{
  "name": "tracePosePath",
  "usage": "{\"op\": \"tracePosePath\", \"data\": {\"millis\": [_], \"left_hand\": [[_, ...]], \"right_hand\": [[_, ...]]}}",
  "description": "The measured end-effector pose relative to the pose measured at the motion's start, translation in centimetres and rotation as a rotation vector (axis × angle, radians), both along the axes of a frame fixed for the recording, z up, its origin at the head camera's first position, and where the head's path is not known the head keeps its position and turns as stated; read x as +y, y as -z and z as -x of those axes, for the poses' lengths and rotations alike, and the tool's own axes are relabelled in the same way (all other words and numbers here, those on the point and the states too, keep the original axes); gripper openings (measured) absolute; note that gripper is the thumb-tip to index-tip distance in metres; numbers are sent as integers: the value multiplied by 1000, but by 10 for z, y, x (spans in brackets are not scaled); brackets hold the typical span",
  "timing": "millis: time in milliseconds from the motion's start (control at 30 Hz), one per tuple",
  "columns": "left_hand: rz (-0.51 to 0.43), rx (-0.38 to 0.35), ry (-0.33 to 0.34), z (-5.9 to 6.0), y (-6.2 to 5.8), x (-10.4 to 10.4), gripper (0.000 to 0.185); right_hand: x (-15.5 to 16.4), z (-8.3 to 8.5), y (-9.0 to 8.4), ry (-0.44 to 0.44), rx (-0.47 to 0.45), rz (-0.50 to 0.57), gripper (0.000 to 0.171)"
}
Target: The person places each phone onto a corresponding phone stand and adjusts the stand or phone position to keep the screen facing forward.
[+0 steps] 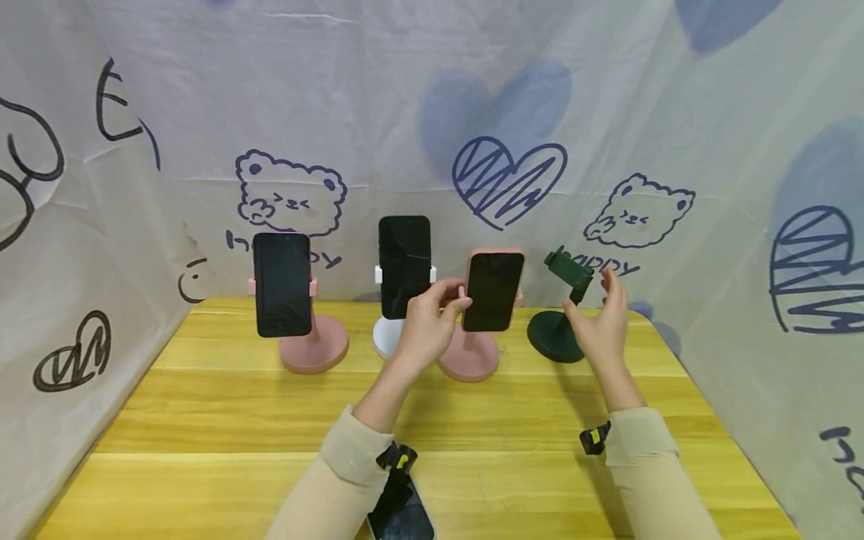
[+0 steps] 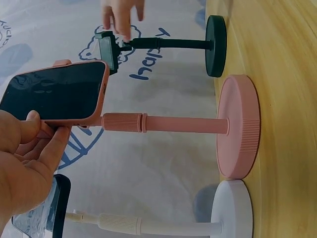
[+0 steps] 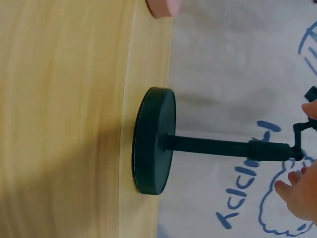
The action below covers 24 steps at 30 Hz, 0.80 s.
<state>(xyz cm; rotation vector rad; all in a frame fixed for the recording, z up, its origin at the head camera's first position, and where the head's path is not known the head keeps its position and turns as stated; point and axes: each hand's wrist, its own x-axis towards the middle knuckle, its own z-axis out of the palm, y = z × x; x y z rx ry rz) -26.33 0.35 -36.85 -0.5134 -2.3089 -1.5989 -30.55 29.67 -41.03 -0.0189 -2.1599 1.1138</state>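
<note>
Dark phone (image 1: 400, 510) at the tabletop (image 1: 202, 420) near edge, left hand (image 1: 428, 322) pinching the pink-cased phone (image 1: 493, 291) on its pink stand (image 1: 469, 360), right hand (image 1: 604, 326) released, fingers straight beside the empty dark green stand (image 1: 563, 315), white stand (image 1: 388, 336) and another pink stand (image 1: 313, 349) holding phones toward the far edge.

A pink-cased phone (image 1: 493, 291) stands upright, screen dark, clamped on a pink round-based stand (image 1: 469, 361).

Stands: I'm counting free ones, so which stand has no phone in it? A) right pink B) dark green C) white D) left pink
B: the dark green stand shows a bare clamp by the right hand, while the other three each carry a phone.
</note>
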Motion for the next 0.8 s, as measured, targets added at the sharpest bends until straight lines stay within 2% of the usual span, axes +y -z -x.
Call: {"op": "tracePosePath", "data": {"millis": [200,367,533,667,800], "left_hand": [[1,-8,3,0,0,-1,31],[-4,-18,7,-1,-1,0,31],[0,-24,8,-1,-1,0,31],[0,-21,8,-2,-1,-1,30],[3,-12,6,-2,0,-1,30]], "right_hand": [[8,23,-3,29,-128,27,78],[14,37,-5,51,-199,52,64],[17,43,-6,65,-233,29,52],[16,44,-8,71,-282,58,50],[16,45,-8,78,-284,81,50]]}}
